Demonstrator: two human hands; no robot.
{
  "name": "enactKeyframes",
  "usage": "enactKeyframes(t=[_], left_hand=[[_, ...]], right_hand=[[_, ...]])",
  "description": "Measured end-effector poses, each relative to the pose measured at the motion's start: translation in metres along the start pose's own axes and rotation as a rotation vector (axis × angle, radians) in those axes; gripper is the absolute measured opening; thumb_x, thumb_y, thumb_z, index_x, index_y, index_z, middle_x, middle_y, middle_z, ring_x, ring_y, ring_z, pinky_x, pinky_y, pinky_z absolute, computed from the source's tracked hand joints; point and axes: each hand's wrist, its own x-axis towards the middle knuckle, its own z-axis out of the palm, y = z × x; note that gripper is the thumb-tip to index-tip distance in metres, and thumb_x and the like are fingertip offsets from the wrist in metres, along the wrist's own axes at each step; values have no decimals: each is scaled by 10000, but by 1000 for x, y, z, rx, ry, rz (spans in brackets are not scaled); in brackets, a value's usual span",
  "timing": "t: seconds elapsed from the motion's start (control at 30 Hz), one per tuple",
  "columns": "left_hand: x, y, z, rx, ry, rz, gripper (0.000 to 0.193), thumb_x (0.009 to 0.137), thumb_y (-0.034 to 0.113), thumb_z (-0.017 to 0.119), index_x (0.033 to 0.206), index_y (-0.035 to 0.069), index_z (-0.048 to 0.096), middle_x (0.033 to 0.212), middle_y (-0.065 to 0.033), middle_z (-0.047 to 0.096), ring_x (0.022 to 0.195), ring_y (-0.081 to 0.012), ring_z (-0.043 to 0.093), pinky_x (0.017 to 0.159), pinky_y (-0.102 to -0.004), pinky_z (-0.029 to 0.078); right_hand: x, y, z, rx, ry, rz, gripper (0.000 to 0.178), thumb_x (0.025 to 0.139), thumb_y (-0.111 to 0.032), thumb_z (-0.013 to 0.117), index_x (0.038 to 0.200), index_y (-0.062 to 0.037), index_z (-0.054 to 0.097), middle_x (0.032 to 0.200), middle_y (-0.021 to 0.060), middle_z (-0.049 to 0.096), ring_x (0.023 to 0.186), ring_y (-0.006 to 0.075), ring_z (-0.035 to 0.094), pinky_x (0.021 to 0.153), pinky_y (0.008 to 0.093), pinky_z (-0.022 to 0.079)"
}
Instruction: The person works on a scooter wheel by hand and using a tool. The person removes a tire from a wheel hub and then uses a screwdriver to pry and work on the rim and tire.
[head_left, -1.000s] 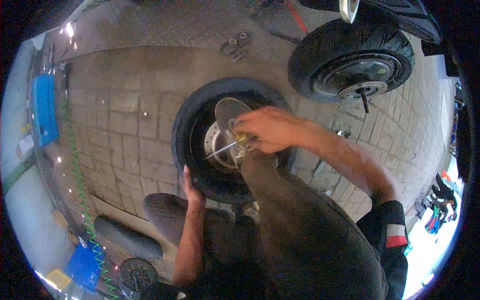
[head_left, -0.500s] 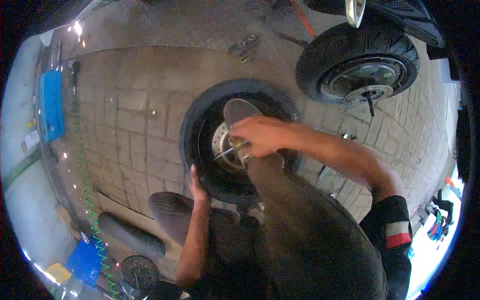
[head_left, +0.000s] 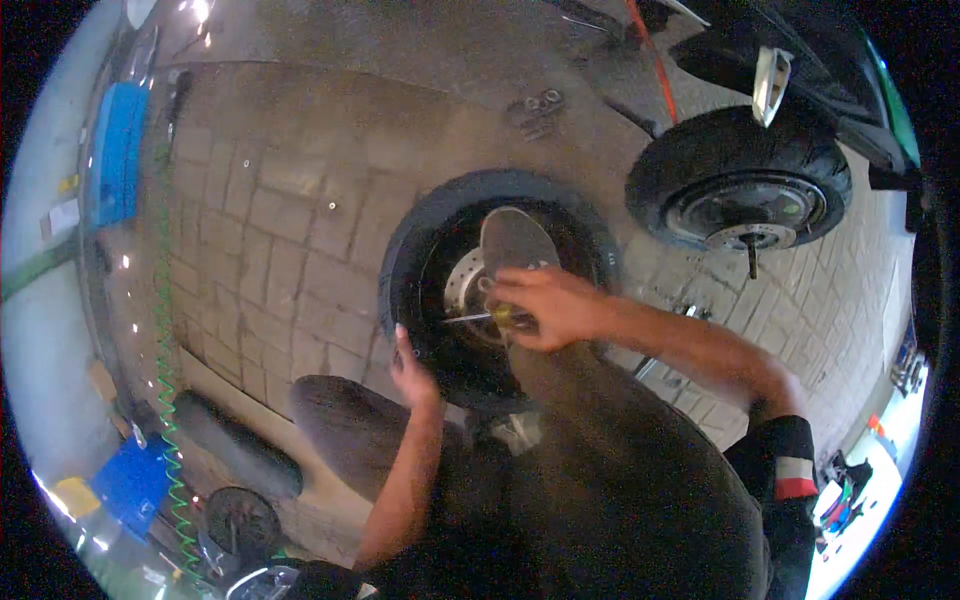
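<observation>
A motorcycle wheel with a black tyre (head_left: 418, 235) lies flat on the paved floor in front of me. A silver brake disc (head_left: 462, 277) shows at its hub. My right shoe (head_left: 517, 243) rests across the wheel and hides part of it. My right hand (head_left: 545, 308), above the shoe, is closed round the yellowish handle of what looks like a screwdriver (head_left: 468, 318). Its thin metal shaft points left over the rim, the tip near the tyre's inner edge. At the tyre's near left side lies my left hand (head_left: 413, 372), fingers stretched along the sidewall, holding nothing visible.
Another wheel (head_left: 745, 195) with a disc and protruding axle stands at the upper right beneath a motorcycle body. Metal parts (head_left: 535, 110) lie beyond the tyre. Small rings (head_left: 332, 206) are on the paving. A green coiled hose (head_left: 168, 400) runs down the left, beside a dark padded cushion (head_left: 235, 445).
The view has shifted, so most things sit farther right. The screwdriver's shaft has swung from a slant to nearly level. My left hand stays at the tyre's edge.
</observation>
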Motion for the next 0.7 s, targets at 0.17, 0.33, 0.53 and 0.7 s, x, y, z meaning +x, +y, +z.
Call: enactKeyframes(t=[0.17, 0.33, 0.53, 0.7], left_hand=[[-12, 12, 5, 360, 230, -8, 943, 904, 723, 571, 1383, -88, 521, 1353, -246, 594, 1209, -361, 576, 1082, -432, 406], [-8, 10, 2, 358, 324, -2, 972, 939, 746, 456, 1391, -112, 504, 1388, -332, 539, 1299, -440, 511, 1119, -478, 366], [0, 6, -4, 491, 407, -1, 909, 991, 694, 388, 1359, -125, 527, 1381, -338, 534, 1317, -457, 482, 1140, -490, 343], [-2, 7, -10, 460, 338, -49, 853, 1011, 641, 402, 1411, -108, 484, 1476, -337, 447, 1420, -461, 375, 1212, -491, 251]], right_hand=[[26, -11, -7, 133, 19, -302, 297, 839, -322, 736, 983, -70, 672, 1054, 157, 651, 945, 373, 638, 853, 471, 494], [69, -52, -8, 477, -269, -264, 280, 852, -310, 742, 932, -50, 676, 764, 142, 648, 745, 360, 642, 717, 433, 504], [121, -102, 1, 428, -426, -554, 235, 772, -237, 734, 795, -51, 592, 669, 125, 543, 614, 357, 560, 568, 457, 440], [138, -119, 12, 289, -500, -629, 240, 727, -249, 760, 785, -85, 595, 675, 102, 576, 589, 335, 589, 546, 437, 473]])
